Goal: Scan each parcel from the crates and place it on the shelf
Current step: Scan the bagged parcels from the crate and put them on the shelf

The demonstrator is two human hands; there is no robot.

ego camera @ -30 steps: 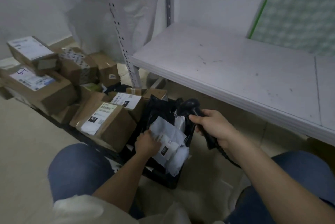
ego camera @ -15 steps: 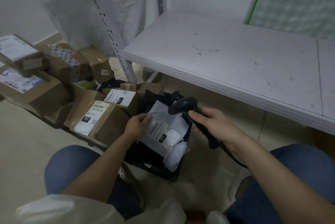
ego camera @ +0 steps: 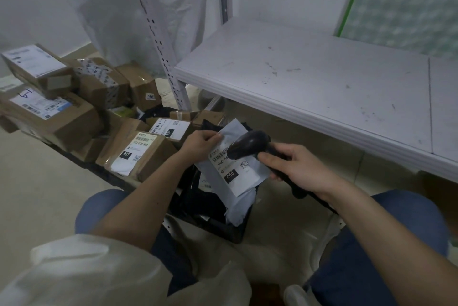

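Grey-white plastic mailer [ego camera: 235, 172], soft and thin, held up over the black crate [ego camera: 223, 227] with its label facing the camera. Pinched at the upper left corner by the left hand [ego camera: 202, 143], thumb and fingers closed on the film. Black handheld scanner [ego camera: 249, 144] gripped in the right hand [ego camera: 295, 167], fingers wrapped round the handle, head of the scanner right over the barcode strip and covering part of it.

Scanning step, by the look of it; nothing on the white shelf [ego camera: 322, 87] yet, and plenty of cardboard boxes [ego camera: 138, 154] left to the left on the floor.

To do this step well: draw the scanner head back a little from the label, probably too close now for the whole barcode to fall in its window. Tilt slightly off square, since glossy film may throw glare. Pull the mailer taut from the pinched corner, or brace the lower edge against the crate's contents, because a sagging bag wrinkles the bars. Aim at the long barcode near the top of the label, not the small square code beside the "060" patch. Hold both hands steady until the read registers, then up to the shelf just to the right.
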